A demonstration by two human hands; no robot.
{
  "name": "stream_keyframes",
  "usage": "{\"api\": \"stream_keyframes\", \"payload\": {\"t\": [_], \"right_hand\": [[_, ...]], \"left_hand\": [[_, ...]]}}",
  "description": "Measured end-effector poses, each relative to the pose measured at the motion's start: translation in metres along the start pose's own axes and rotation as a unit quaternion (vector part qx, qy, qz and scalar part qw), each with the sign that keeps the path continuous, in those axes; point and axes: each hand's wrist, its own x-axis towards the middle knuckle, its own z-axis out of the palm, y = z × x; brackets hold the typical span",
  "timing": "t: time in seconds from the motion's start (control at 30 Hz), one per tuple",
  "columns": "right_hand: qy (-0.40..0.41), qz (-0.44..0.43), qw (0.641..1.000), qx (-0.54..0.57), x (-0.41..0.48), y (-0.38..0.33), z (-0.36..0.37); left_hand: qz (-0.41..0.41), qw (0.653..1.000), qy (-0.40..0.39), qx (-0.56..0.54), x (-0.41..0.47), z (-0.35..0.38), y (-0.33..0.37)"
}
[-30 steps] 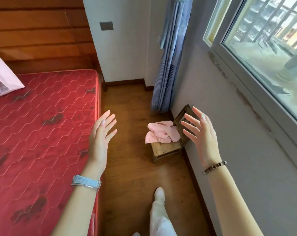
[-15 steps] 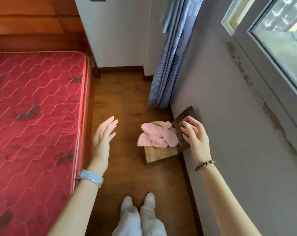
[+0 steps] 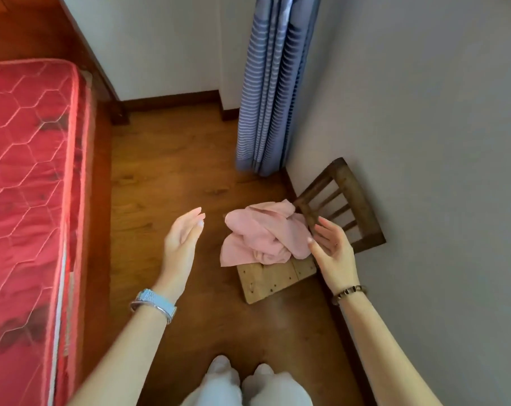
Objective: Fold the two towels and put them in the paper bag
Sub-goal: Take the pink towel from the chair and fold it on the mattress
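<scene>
1. Head view: crumpled pink towels point(image 3: 266, 232) lie on the wooden chair point(image 3: 271, 278).
2. Your left hand point(image 3: 181, 241) hovers near them, fingers straight, empty.
3. Your right hand point(image 3: 333, 253), fingers spread and empty, is just beside them.

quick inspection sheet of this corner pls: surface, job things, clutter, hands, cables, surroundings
surface: seat of the small wooden chair, standing on the brown wood floor, backrest by the grey wall
job's things: crumpled pink towels heaped on the seat, unfolded, count unclear; paper bag not in view
clutter: nothing seen
hands: left hand open, apart from the heap; right hand open beside it, contact unclear
cables: nothing seen
surroundings: red quilted mattress at left, blue striped curtain in the corner
</scene>
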Motion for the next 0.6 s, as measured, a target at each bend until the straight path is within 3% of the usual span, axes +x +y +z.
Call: {"api": "stream_keyframes", "payload": {"t": [0.27,0.4,0.6], "right_hand": [[0.025,0.019,0.999,0.002,0.053,0.112,0.045],[0.004,0.031,0.996,0.078,0.084,0.144,0.065],[-0.004,0.002,0.999,0.049,0.131,0.171,0.102]], "left_hand": [[0.059,0.994,-0.076,0.046,0.092,0.058,-0.094],[0.101,0.984,-0.107,0.1,0.134,0.081,-0.126],[0.16,0.967,-0.151,0.129,0.185,0.103,-0.156]]}}
